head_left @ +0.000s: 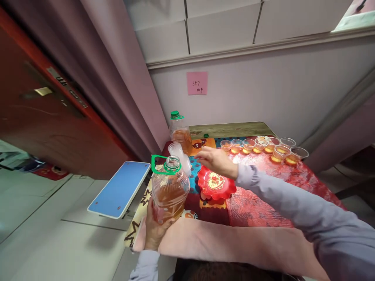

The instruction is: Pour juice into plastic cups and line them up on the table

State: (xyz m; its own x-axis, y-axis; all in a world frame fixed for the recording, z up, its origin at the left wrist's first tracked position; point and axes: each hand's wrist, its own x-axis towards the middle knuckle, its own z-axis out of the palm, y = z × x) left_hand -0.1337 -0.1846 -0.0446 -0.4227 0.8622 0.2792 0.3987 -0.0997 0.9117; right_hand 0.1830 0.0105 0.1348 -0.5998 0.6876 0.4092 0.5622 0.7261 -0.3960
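Observation:
My left hand [156, 228] is wrapped around the lower part of a large clear plastic jug [170, 191] of amber liquid. The jug stands upright with its mouth uncapped, and a green carry handle [156, 164] circles its neck. Above a red scalloped dish [215, 185] with a gold heart, my right hand [216, 160] reaches left with fingers loosely stretched out. Nothing shows in its fingers. Just left of the fingertips, a stack of clear plastic cups [184, 162] lies tilted behind the jug.
Several clear cups [249, 146] with yellow liquid stand at the back right on the red tablecloth [258, 207]. Behind the stack is a second jug [181, 136] with a green cap. A loose green cap [206, 135] lies nearby. A blue-topped stool [120, 189] stands left.

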